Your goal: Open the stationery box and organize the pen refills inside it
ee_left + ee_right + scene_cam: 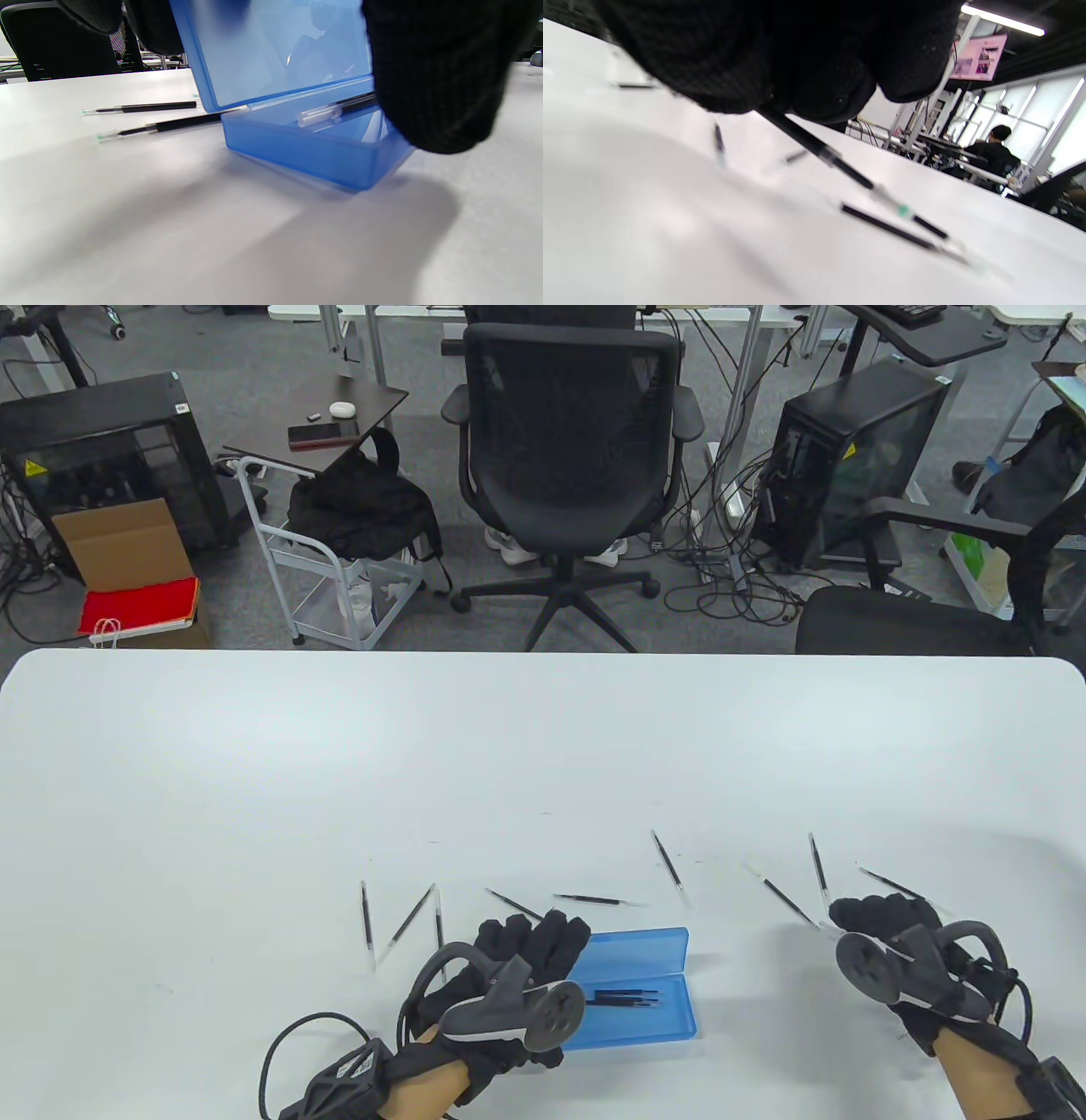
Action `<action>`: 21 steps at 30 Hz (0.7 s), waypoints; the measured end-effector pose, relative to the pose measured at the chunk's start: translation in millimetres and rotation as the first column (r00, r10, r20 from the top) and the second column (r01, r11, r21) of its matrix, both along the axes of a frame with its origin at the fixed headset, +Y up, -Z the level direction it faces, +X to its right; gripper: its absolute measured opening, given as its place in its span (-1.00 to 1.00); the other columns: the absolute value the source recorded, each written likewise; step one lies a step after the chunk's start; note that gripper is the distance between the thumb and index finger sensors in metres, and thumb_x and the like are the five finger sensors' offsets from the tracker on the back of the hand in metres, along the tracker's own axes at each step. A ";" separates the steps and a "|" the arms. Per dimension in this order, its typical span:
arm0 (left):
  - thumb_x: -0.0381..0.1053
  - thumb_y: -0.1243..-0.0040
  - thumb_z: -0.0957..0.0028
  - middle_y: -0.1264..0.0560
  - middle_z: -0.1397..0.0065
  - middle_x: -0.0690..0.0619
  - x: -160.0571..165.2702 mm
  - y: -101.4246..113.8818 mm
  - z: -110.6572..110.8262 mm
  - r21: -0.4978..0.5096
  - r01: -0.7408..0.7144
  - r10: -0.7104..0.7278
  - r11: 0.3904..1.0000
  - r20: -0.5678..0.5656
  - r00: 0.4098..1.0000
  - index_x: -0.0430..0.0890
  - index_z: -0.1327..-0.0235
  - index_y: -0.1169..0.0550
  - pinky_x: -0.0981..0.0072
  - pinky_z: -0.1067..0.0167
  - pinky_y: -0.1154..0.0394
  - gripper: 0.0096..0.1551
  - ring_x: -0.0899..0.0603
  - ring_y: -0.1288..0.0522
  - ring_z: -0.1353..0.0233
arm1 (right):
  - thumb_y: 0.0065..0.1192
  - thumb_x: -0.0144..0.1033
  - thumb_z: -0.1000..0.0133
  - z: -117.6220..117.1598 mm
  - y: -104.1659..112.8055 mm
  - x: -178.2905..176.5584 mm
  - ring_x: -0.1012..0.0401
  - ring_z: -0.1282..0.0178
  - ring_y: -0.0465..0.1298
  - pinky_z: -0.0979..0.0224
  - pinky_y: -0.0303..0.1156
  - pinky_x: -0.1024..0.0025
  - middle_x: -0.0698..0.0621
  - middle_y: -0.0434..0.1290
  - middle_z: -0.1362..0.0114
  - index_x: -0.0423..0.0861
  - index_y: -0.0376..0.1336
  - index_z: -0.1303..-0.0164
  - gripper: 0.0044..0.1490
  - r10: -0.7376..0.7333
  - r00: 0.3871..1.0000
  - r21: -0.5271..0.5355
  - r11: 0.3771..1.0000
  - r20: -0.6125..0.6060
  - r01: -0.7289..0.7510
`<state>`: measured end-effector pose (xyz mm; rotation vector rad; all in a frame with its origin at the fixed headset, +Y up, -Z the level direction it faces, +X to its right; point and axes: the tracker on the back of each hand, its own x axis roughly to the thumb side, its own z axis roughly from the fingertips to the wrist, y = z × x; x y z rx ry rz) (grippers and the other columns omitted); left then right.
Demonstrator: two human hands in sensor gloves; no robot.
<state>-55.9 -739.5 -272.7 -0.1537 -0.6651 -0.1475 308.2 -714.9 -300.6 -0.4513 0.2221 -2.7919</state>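
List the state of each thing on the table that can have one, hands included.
Stationery box: open, lid held up, a few refills inside.
Loose pen refills: scattered flat on the table, outside the box.
Left hand: holds the box lid open.
Right hand: fingers pinch one refill.

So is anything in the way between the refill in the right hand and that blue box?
Nothing visible. The right hand pinches a pen refill, and bare table lies between it and the stationery box. The left hand holds the lid up, so the tray is open.
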 end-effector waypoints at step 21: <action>0.46 -0.42 0.26 0.13 -0.81 -0.23 0.5 0.1 -0.1 0.003 -0.001 0.001 1.000 -0.001 1.000 -0.14 -0.69 0.26 -0.50 -0.49 -0.17 0.61 -0.55 -0.18 -0.65 | 0.54 -0.21 0.01 83.6 -8.8 -193.1 0.09 -0.10 0.69 -0.41 0.55 -0.09 0.01 0.66 -0.21 -0.02 0.32 -0.36 -0.30 0.058 0.935 0.007 0.998 -0.349 -0.060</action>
